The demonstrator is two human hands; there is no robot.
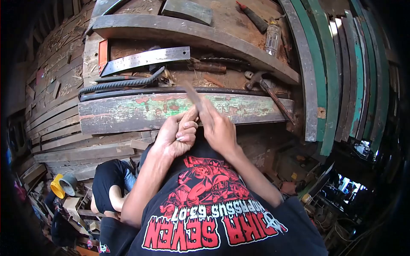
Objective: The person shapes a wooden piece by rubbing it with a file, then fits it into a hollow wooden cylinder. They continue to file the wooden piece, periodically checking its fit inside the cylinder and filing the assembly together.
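A thin flat strip (193, 94) (blurred, judged light and stiff) is pinched at its near end by the left hand (176, 137) and right hand (220, 128), fingers curled together, above the painted plank (128, 112) — best gripped low.

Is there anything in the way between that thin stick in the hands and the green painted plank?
Nothing visible. Both the left hand and right hand grip the stick, its blurred tip in front of the plank; the hammer lies aside.
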